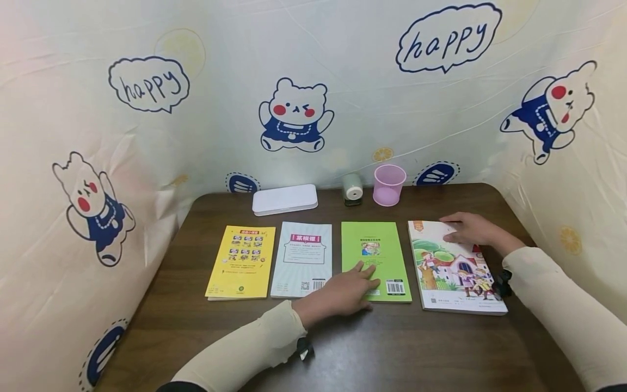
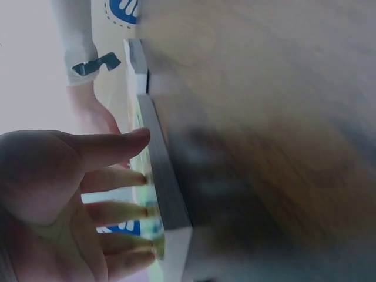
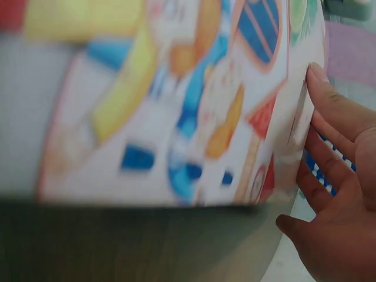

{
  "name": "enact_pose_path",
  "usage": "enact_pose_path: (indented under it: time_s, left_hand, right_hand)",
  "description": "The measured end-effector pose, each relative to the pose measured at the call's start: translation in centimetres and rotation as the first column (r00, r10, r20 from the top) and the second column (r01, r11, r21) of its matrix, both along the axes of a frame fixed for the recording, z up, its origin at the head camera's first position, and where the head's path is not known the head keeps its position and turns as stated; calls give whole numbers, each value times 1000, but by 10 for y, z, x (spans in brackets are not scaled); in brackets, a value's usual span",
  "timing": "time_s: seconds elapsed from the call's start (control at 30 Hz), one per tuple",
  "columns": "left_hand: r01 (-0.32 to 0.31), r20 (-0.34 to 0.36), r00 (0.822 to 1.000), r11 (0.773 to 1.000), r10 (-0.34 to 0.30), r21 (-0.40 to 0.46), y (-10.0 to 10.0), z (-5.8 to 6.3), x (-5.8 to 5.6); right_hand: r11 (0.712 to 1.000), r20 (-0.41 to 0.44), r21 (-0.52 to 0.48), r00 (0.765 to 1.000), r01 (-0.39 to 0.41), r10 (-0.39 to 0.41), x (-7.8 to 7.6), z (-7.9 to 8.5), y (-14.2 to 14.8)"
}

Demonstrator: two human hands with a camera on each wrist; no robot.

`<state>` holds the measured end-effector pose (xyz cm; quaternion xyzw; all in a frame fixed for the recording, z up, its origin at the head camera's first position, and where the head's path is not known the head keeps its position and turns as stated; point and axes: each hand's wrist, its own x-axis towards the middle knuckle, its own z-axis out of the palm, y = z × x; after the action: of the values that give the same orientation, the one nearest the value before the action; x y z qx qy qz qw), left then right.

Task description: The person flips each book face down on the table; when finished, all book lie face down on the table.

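Note:
Four books lie in a row on the brown table in the head view. With fingers spread, my left hand (image 1: 350, 288) rests on the lower part of the green book (image 1: 374, 239). In the left wrist view its fingertips touch the cover just in from the near edge. At the far right lies a thick white book (image 1: 458, 272) with a cartoon cover. My right hand (image 1: 472, 228) reaches over its upper right corner, fingers on the cover. The right wrist view shows that hand's fingers (image 3: 329, 158) fairly straight along the book's edge, the thumb apart.
Left of the green book lie a pale blue book (image 1: 301, 277) and a yellow book (image 1: 245, 272). Along the back stand a white flat case (image 1: 285, 198), a green pencil sharpener (image 1: 352, 188) and a pink cup (image 1: 388, 188). A printed curtain (image 1: 220, 141) encloses the table.

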<state>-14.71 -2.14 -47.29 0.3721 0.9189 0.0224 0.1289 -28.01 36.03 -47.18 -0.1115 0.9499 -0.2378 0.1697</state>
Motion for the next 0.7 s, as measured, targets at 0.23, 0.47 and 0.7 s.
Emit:
enact_pose_path:
  time_s: [0.23,0.47,0.7]
  left_hand:
    - [-26,-50,998,999,28,41,26,3,2]
    - [-30,-8,1000,998,30,49,70,2,5]
    - [-58,2,998,998,58,16,106,-11,7]
  right_hand:
    - [1000,12,-12,1000,28,-28,0,-1,18]
    - [999,-1,-25,999,37,-37,1,-3,28]
    - [999,-22,-46,999,25,-26,-1,-6,29]
